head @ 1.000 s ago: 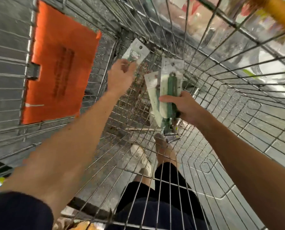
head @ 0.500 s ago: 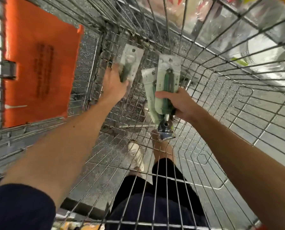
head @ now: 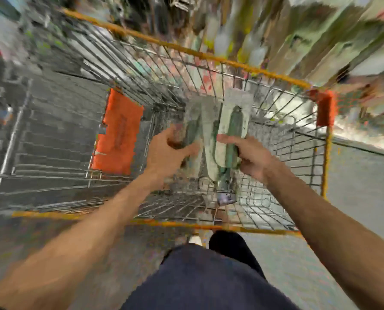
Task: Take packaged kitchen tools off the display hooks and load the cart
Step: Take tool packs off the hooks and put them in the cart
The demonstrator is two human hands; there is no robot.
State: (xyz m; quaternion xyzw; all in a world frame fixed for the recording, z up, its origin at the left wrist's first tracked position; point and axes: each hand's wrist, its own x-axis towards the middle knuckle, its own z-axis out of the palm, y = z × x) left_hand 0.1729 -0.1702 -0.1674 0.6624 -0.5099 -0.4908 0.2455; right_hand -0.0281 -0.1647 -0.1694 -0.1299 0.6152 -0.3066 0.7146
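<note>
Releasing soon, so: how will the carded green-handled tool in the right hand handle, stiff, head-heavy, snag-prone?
Probably stiff along the green-handled tool; its backing card looks thin, may flex. Likely end-heavy: the metal head hangs below the right hand. Could snag the cart wire.

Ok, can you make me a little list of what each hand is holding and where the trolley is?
left hand: grips a green-handled tool on a pale card
right hand: grips a second green-handled carded tool, maybe two packs; too blurred to count
cart: silver wire shopping cart with orange rim, below both hands
cart side: orange plastic flap on the wall at the view's left
picture: very blurred
</note>
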